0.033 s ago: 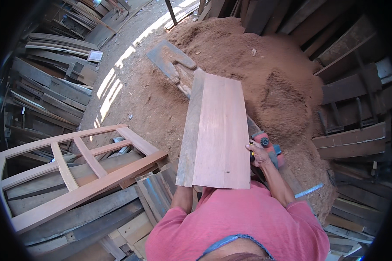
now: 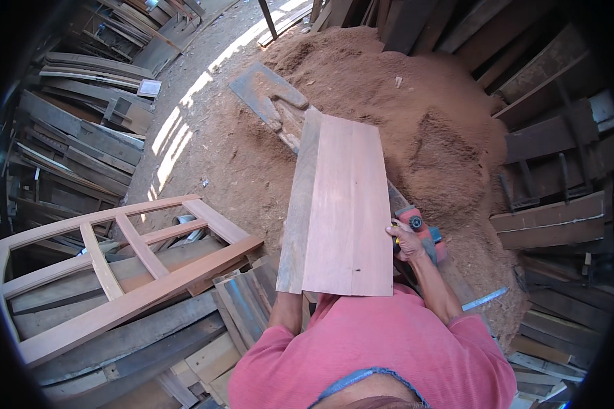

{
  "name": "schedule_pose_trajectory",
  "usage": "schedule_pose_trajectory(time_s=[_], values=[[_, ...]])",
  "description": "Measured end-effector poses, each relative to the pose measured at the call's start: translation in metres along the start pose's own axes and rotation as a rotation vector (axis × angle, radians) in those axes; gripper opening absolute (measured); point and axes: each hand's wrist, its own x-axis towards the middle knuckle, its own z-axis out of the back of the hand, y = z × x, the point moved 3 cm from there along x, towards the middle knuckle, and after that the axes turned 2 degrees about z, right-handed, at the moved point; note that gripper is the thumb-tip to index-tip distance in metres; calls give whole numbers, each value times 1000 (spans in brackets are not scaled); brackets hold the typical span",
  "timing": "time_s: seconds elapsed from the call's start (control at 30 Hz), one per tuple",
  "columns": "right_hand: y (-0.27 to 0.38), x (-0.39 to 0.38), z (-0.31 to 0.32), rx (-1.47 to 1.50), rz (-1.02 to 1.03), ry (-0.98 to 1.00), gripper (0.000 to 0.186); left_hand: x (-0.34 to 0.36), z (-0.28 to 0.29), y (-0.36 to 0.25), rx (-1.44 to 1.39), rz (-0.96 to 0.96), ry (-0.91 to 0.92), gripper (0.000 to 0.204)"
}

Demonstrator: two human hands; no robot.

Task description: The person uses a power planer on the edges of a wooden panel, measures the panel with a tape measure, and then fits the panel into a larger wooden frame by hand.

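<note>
A wide wooden panel (image 2: 348, 204) of pale pinkish boards, with a greyer strip (image 2: 299, 204) along its left side, is held in front of my body. My left forearm (image 2: 286, 312) passes beneath its near left corner. The panel hides most of that hand, so its grip does not show. At the panel's right edge, my right hand (image 2: 408, 244) is closed around a small yellow-and-black tape measure (image 2: 395, 234), partly covered by the fingers. Just beyond this hand a red power planer (image 2: 411, 217) with a black knob rests on a bench plank.
A wooden bench (image 2: 256, 85) with a notched end block extends under the panel. Sawdust (image 2: 361, 75) is heaped behind it. An arched wooden frame (image 2: 136, 255) lies on stacked boards at left. A metal strip (image 2: 484, 298) lies at right, near more timber piles (image 2: 552, 225).
The panel has shifted very slightly to the right along with my right hand. Both hands otherwise keep their places, and the planer and frame are where they were.
</note>
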Motion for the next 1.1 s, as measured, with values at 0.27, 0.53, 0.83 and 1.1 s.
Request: schedule_pose_trajectory(time_s=[0.27,0.53,0.83,1.1], values=[[6,1,3,-132,-15,-6,40,0,-34,-50,924,187,-163,78],[-23,1,6,16,14,-108,40,37,-38,-62,970,193,-159,74],[11,24,-32,-837,79,-488,60,94,78,-106,1060,315,-217,64],[4,-10,-22,-328,-221,-183,52,86,133,-84,1335,40,-339,60]])
